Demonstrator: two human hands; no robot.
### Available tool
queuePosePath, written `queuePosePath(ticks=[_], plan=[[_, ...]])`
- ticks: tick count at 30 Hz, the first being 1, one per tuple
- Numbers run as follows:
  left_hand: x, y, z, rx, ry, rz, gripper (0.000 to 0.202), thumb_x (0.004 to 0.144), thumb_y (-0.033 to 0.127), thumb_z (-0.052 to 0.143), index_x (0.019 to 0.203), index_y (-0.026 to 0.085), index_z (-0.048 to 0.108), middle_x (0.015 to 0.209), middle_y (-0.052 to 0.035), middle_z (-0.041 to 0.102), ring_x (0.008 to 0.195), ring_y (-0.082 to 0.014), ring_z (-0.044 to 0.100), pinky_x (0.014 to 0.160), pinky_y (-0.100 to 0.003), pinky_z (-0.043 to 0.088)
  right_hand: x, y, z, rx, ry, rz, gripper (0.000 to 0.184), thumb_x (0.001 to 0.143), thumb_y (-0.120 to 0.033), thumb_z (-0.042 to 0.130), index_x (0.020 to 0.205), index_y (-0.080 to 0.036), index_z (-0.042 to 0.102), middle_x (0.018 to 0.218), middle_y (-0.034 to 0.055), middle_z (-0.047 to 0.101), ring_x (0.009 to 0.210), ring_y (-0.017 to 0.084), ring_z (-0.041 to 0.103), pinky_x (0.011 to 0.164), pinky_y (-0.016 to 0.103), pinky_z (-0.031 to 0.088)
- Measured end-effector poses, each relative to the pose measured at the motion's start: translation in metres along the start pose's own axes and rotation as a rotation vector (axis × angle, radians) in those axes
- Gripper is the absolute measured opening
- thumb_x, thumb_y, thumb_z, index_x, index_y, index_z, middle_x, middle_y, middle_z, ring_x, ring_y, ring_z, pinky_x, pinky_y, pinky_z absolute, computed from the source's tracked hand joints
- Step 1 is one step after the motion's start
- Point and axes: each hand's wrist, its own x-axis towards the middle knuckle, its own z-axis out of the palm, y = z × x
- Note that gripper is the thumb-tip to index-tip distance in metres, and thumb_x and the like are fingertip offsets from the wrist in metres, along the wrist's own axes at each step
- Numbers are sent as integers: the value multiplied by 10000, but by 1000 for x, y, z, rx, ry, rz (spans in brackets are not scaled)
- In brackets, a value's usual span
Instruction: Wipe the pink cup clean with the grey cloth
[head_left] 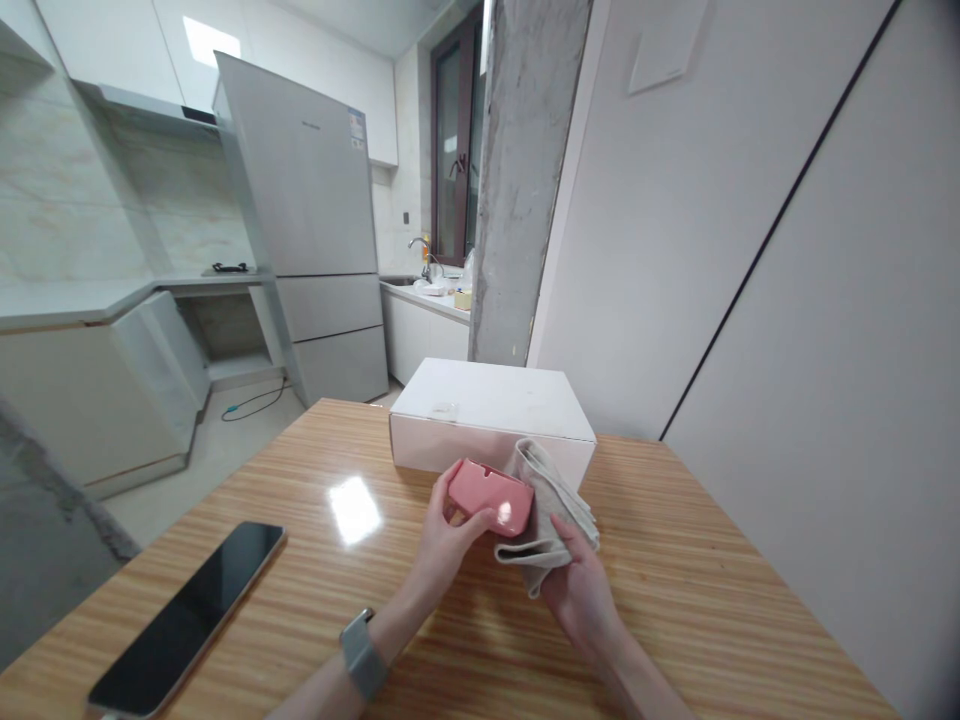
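A glossy pink case (487,493) with rounded corners is held tilted above the table by my left hand (448,525), thumb on its near face and fingers around its left end. My right hand (581,580) grips a folded light-grey cloth (553,508), thumb on top and the other fingers hidden beneath. The cloth lies against the right end of the pink case. Just behind both hands stands a closed white box (487,395) on the wooden table (315,600). A grey-banded watch sits on my left wrist.
A smartphone (191,610) with a dark screen lies at the table's left. Beyond the table are a silver refrigerator (315,200), a sink counter with a faucet (424,255) and a concrete column (517,190). A pale panelled wall (787,350) rises along the right.
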Motion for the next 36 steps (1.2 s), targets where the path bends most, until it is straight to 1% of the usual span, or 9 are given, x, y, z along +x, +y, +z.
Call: queuePosePath(ticks=[4,9,15,20,23,26,28,32,36], plan=[[3,0,-4,-107,-59,-12,483,857,464,612,1264,204,600,1365,-115,567,1284,-273,492,1042,-373,410,2,-6,-2,58,73,73,221,656,-355,747,846,-243,762,838,18,796,992,298,708,852,413,565],[2,-4,-1,-165,-100,-23,517,776,375,744,1249,211,614,1249,-106,649,1194,-245,562,1032,-347,397,1,-14,0,82,40,85,297,630,-358,765,907,-251,753,827,12,795,994,311,700,871,460,544],[-3,-2,-1,-247,-332,-236,500,801,447,704,1196,155,613,1187,-158,654,1026,-266,633,857,-374,501,2,-14,1,76,18,111,299,605,-388,780,862,-236,762,832,23,795,1040,314,677,909,445,522],[-5,4,2,-135,-208,-100,591,707,347,790,1220,165,558,1191,-145,640,1050,-269,617,833,-338,515,2,-12,4,21,-19,60,339,631,-391,761,936,-243,755,965,26,787,1039,312,679,888,447,530],[-5,5,4,-41,-114,-7,750,588,223,855,1255,192,514,1197,-120,642,1056,-253,620,860,-308,508,1,-10,2,-32,-27,42,318,668,-378,734,949,-232,751,936,39,790,1030,311,685,879,447,537],[-5,5,5,-32,-106,5,863,542,183,871,1305,217,471,1231,-114,629,1030,-246,636,851,-307,515,1,-7,-2,-42,-24,36,274,665,-354,737,903,-220,756,881,47,793,1022,311,690,886,439,539],[-5,4,4,-65,-127,-19,845,582,240,863,1329,229,468,1259,-116,616,1031,-247,635,837,-313,519,3,-6,-3,-34,-13,34,253,649,-349,746,865,-217,756,860,46,794,1019,313,691,888,436,539],[-3,4,3,-173,-174,-86,542,788,438,700,1265,209,585,1332,-126,577,1134,-267,582,887,-348,494,5,-9,-2,-5,13,44,239,636,-368,741,824,-221,758,855,41,794,1024,309,686,884,433,536],[-4,1,3,-186,-176,-70,641,703,388,799,1285,216,593,1286,-120,613,1191,-280,542,990,-368,421,5,-14,-2,-15,-23,54,288,698,-408,688,907,-223,761,924,51,790,1035,299,681,898,443,518]])
